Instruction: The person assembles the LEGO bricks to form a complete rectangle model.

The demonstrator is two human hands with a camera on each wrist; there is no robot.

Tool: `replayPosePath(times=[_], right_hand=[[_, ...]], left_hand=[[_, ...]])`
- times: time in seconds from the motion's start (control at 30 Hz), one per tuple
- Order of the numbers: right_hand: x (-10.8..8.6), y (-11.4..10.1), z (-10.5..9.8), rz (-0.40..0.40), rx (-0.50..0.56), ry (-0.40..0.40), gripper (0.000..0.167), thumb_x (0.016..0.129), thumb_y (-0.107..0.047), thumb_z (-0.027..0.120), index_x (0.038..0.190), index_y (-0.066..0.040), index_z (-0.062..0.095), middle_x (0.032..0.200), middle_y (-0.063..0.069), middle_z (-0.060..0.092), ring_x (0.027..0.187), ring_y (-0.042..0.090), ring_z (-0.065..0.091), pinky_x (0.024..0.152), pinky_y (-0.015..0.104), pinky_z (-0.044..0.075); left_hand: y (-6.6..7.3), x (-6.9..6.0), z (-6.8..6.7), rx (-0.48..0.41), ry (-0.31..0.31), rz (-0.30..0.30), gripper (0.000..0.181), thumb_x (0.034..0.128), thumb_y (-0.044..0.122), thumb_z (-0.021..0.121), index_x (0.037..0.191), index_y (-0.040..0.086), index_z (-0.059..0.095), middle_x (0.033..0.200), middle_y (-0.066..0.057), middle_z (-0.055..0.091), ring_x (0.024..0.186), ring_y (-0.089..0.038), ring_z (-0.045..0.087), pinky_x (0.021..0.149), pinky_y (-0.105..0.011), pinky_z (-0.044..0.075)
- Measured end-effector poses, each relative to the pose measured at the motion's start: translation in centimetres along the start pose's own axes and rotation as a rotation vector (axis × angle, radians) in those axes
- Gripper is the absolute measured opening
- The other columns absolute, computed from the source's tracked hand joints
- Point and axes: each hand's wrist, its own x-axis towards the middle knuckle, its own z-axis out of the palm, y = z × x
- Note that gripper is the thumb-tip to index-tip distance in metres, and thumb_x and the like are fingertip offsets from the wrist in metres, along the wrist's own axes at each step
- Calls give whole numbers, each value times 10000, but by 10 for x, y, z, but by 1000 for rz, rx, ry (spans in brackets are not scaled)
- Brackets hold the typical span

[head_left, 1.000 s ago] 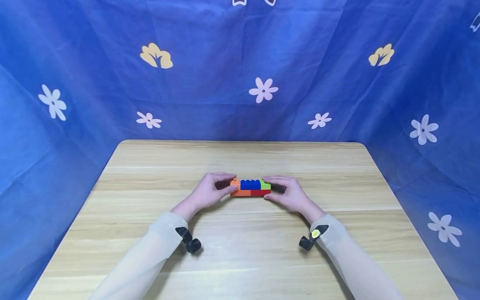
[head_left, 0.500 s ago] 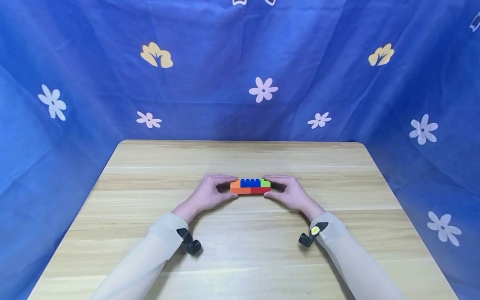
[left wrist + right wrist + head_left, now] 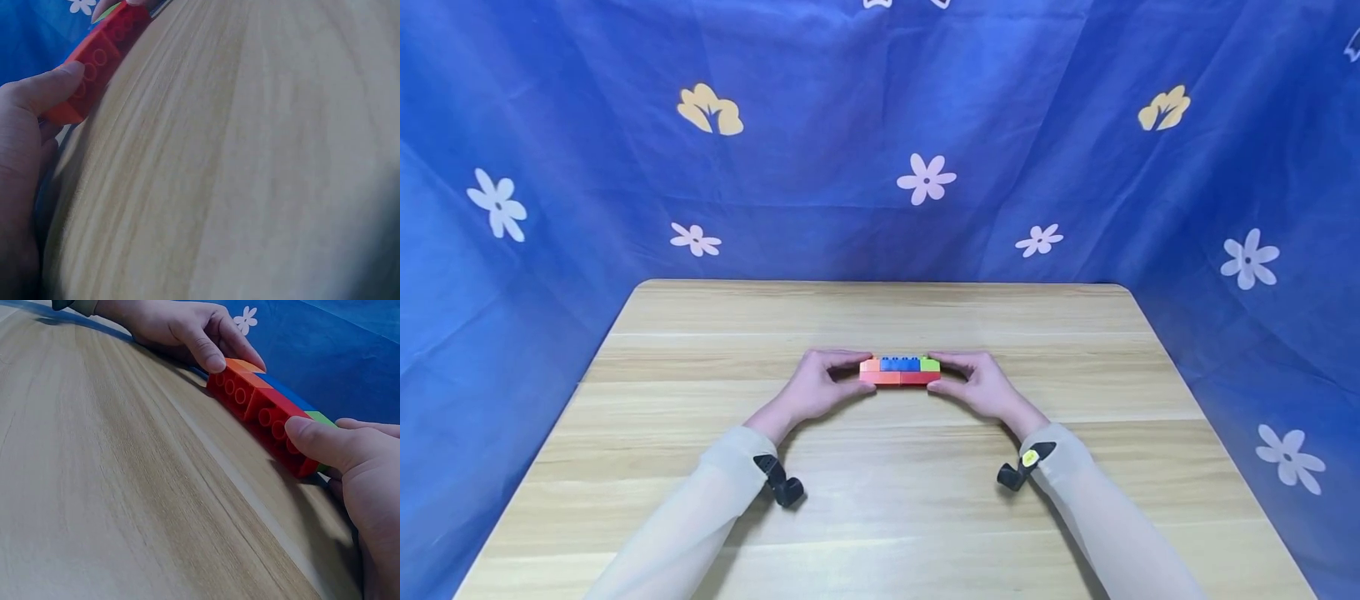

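A small block of joined toy building bricks point(image 3: 901, 365) spans the gap between both hands. One row has an orange, a blue and a green brick; the other has an orange brick and a red brick point(image 3: 919, 378). My left hand point(image 3: 815, 385) pinches its left end, thumb in front and fingers behind. The right hand point(image 3: 987, 387) grips the opposite end likewise. In the right wrist view, hollow undersides of the orange brick point(image 3: 232, 389) and red brick point(image 3: 281, 422) face the camera, the right thumb point(image 3: 315, 439) over them. Whether the block touches the table cannot be told.
A pale wooden table point(image 3: 880, 500) lies beneath both arms. Blue cloth point(image 3: 820, 167) with white flowers and yellow trees hangs behind it and along both sides. Each sleeve cuff carries a small black camera, one on the left point(image 3: 781, 483) and one on the right point(image 3: 1019, 473).
The brick block has tipped backward in both hands, so its studs show less from above. My left thumb has slid down to its lower front edge. Both arms stay nearly where they were.
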Motion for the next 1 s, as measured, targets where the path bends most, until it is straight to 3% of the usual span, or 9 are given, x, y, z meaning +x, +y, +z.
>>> replayPosePath(times=[0.37,0.8,1.0], right_hand=[[1,1,-3,36,29,-22,531,882,-214,900,1378,-142,724,1399,12,680,1373,224,572,1156,370,431],[-1,0,-2,28,9,-26,500,886,-207,897,1358,-160,741,1390,16,688,1362,240,580,1164,398,427],[-1,0,-1,33,33,-26,496,887,-182,895,1358,-160,741,1399,7,682,1375,223,569,1159,356,429]], left_hand=[[1,-2,0,-36,2,-3,523,820,357,947,1281,172,785,1264,29,746,1251,-206,659,1124,-418,470],[-1,-3,2,-10,-6,-30,479,824,355,944,1250,190,802,1231,47,757,1229,-180,669,1100,-393,489],[1,-3,1,-10,-5,-38,493,817,361,949,1254,188,799,1227,46,759,1233,-191,669,1106,-400,484]])
